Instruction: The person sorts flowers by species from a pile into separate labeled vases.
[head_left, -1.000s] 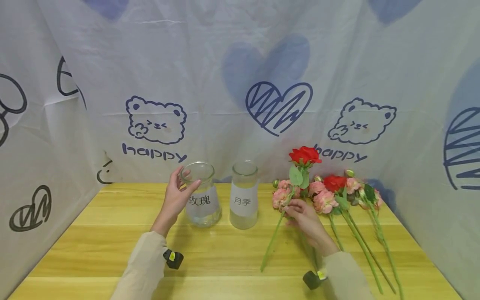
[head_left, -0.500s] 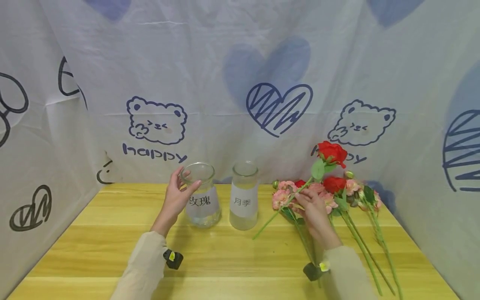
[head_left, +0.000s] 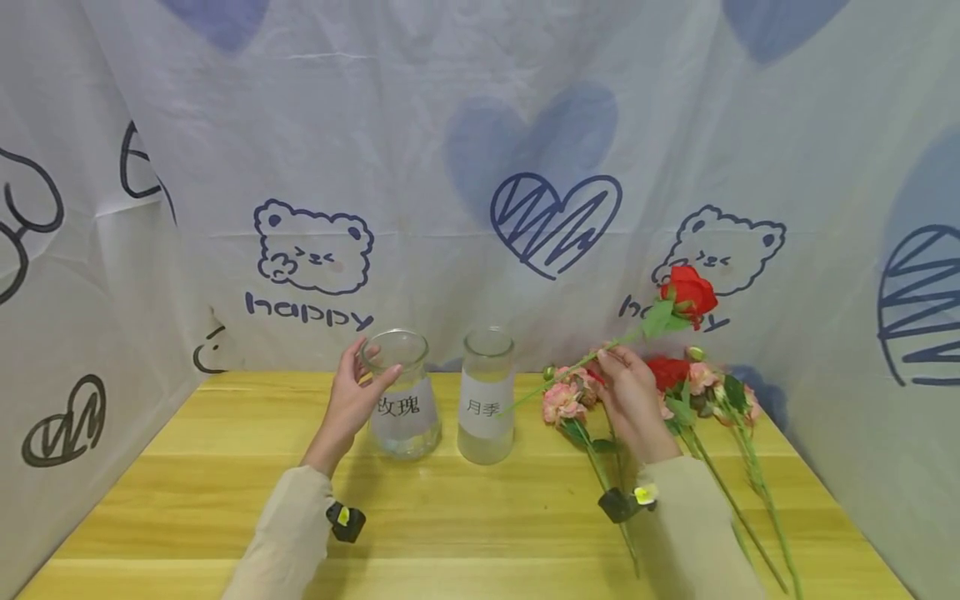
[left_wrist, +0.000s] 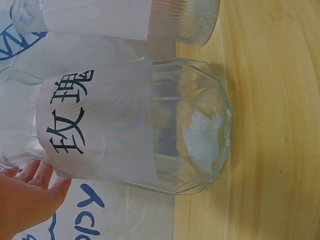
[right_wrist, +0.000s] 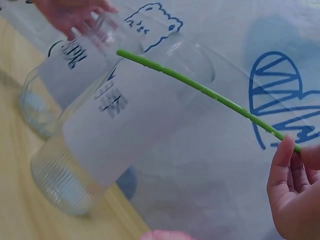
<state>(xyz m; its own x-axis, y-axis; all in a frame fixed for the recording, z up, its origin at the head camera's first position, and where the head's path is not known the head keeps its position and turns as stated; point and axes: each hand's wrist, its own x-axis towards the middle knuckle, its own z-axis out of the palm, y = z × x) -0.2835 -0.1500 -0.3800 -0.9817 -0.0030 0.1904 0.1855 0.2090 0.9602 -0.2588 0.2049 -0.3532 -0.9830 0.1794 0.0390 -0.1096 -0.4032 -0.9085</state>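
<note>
In the head view my left hand [head_left: 356, 400] holds the neck of a wide glass vase [head_left: 406, 437] with a paper label, thumb in front and fingers behind. The left wrist view shows the fingertips at the neck of this labelled vase [left_wrist: 100, 125]. My right hand [head_left: 632, 398] pinches the stem of a red rose [head_left: 688, 293], raised and slanting, its bloom up to the right. The lower end of its green stem [right_wrist: 200, 87] points left and overlaps a narrower ribbed glass vase [head_left: 486, 442], also labelled.
Pink flowers [head_left: 564, 402] lie on the wooden table [head_left: 465, 533] around and under the right forearm. Another red rose [head_left: 667, 372] and more pink blooms [head_left: 703, 377] lie farther right, stems towards the front. A printed cloth [head_left: 420, 167] hangs behind.
My right hand has lifted the red rose up and to the right, tilting it from near upright to a low slant. The left hand has stayed at its vase.
</note>
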